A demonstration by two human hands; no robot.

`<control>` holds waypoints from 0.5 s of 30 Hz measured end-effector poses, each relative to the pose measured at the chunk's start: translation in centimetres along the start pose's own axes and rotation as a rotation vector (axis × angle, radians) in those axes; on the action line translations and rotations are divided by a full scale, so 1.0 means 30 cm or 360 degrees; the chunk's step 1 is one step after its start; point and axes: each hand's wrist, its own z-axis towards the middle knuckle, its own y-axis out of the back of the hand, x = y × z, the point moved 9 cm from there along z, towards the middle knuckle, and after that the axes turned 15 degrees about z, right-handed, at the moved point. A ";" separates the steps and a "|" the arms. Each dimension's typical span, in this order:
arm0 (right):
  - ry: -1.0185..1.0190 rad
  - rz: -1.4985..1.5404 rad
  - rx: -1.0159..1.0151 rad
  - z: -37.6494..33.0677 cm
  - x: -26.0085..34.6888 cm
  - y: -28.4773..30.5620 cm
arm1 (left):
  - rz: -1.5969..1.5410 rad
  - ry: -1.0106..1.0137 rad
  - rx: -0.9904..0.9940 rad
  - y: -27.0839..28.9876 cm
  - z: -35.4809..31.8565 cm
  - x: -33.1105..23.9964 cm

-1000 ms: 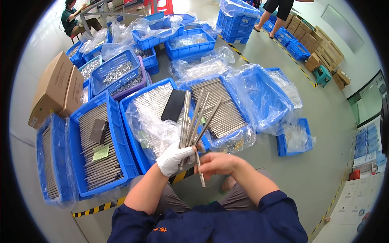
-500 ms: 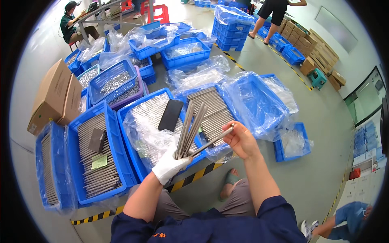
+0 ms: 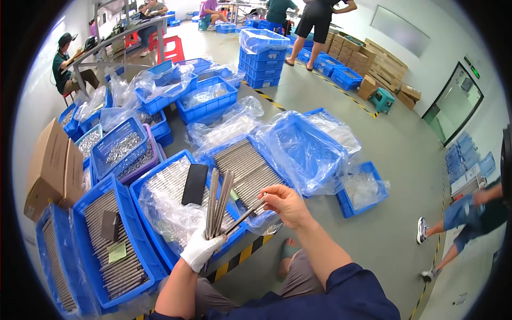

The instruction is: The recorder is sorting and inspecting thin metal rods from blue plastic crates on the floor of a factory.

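"Where was the rod bundle?"

"Just right of the black slab, clasped near its lower end by the gloved left hand; the bare right hand pinched the tip of one slanting rod."

"How would the bundle have handled?"

"Stiff, smooth, probably slippery and weighty together; a grip around the middle seemed safest."

"And the containers?"

"Left of the slab, a blue crate held rods, a dark block and a yellow note; right of it, another crate held more rods."

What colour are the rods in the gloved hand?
The metal rods are silvery grey, clearest in the head view.
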 end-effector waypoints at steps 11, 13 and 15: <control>-0.0116 -0.0233 0.0300 -0.008 -0.125 -0.088 | -0.0260 0.0052 0.0041 -0.036 0.007 -0.018; -0.0132 -0.0706 0.0265 -0.036 -0.203 -0.120 | -0.0313 0.0059 0.0077 -0.048 0.014 -0.003; -0.0079 -0.0537 0.0301 -0.048 -0.234 -0.145 | -0.0314 0.0000 0.0060 -0.039 0.014 0.001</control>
